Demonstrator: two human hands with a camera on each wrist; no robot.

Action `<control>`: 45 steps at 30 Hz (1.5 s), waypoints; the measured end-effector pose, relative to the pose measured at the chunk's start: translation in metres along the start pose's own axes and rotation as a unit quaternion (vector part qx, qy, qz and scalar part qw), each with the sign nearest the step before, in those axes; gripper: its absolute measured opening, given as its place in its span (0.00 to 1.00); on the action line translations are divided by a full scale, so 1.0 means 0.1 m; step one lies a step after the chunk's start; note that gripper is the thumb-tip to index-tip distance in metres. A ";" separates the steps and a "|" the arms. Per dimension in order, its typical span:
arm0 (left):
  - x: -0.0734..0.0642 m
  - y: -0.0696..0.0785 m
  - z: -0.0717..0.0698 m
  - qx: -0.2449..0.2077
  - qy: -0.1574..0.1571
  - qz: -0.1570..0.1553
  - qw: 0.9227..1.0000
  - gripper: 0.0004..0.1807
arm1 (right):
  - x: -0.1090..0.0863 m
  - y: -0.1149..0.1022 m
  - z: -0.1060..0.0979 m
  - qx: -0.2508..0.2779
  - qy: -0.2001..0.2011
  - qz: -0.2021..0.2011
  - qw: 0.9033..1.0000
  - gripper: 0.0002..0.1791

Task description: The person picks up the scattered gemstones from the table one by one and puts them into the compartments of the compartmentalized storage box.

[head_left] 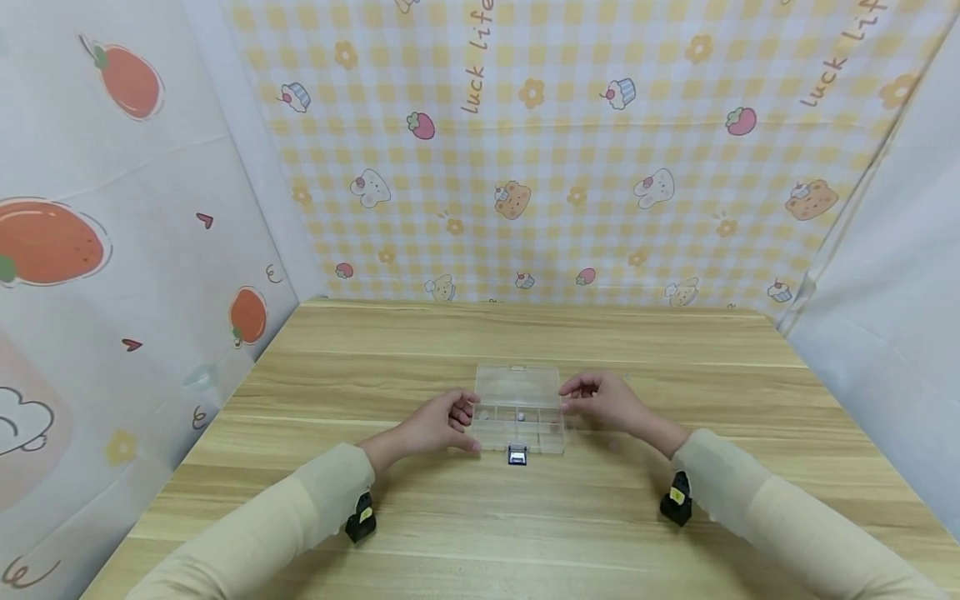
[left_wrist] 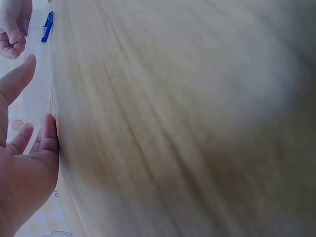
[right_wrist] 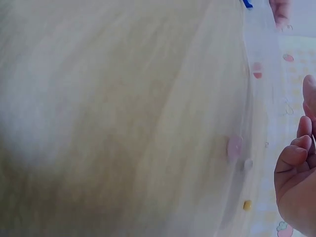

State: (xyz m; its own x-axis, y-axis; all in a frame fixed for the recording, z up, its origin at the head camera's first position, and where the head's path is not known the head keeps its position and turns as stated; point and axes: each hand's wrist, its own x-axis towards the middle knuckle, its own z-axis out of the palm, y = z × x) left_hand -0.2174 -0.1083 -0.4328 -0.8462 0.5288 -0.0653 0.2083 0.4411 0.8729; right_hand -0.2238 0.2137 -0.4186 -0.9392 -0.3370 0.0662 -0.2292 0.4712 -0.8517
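Note:
A clear plastic compartment box [head_left: 506,433] lies on the table with its transparent lid [head_left: 517,386] folded back. At its front edge is a blue latch [head_left: 517,455]. A small white piece [head_left: 521,417] sits in one back compartment, and a red-and-white piece [right_wrist: 257,70] shows in the right wrist view. My left hand [head_left: 438,423] is at the box's left side, thumb by the front corner and fingers spread apart from it. My right hand [head_left: 607,402] is by the right edge where lid and box meet, fingers loosely bent; whether it touches is unclear.
In the right wrist view, a pink piece [right_wrist: 234,147], a white piece [right_wrist: 248,164] and a yellow piece [right_wrist: 247,205] lie to the box's right. The wooden table [head_left: 517,533] meets a checked cloth [head_left: 480,167] at the back. Black wrist mounts [head_left: 677,498] hang beneath both sleeves.

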 end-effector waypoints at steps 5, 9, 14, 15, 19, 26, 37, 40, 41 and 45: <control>0.00 0.00 0.00 -0.001 -0.003 -0.001 1.000 0.39 | -0.01 0.01 -0.10 -0.012 0.015 0.006 1.000 0.12; 0.00 0.00 0.00 -0.004 -0.004 -0.002 1.000 0.39 | -0.02 0.05 -0.19 -0.017 0.025 0.007 1.000 0.12; 0.00 0.00 0.00 -0.002 -0.002 -0.003 1.000 0.38 | -0.02 0.11 -0.31 -0.016 0.043 0.011 0.999 0.13; 0.00 0.00 0.00 -0.002 -0.002 -0.003 1.000 0.38 | -0.01 0.13 -0.34 -0.017 0.047 0.011 0.999 0.14; 0.00 0.01 -0.01 -0.003 -0.001 -0.002 1.000 0.38 | -0.01 0.18 -0.45 -0.015 0.059 0.016 0.998 0.16; 0.00 0.00 -0.01 -0.002 -0.002 -0.004 1.000 0.39 | -0.02 0.26 -0.61 -0.018 0.072 0.033 0.997 0.17; 0.01 -0.01 0.00 0.000 -0.001 -0.004 1.000 0.39 | -0.02 0.41 -0.83 -0.053 0.096 0.064 0.992 0.20; 0.01 -0.01 0.00 -0.001 -0.001 -0.004 1.000 0.39 | -0.02 0.45 -0.86 -0.056 0.093 0.068 0.992 0.21; 0.01 -0.01 0.00 -0.002 -0.001 -0.004 1.000 0.39 | -0.02 0.47 -0.87 -0.056 0.092 0.070 0.992 0.21; 0.01 -0.01 0.00 -0.001 0.001 -0.005 1.000 0.39 | -0.01 0.57 -0.92 -0.060 0.090 0.075 0.991 0.21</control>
State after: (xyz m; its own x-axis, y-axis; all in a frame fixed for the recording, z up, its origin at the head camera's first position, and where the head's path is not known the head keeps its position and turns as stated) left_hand -0.2182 -0.1086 -0.4341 -0.8492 0.5229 -0.0737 0.1987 0.4457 0.8728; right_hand -0.2600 0.3160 -0.4195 -0.9929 -0.1101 0.0448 -0.1024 0.6018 -0.7920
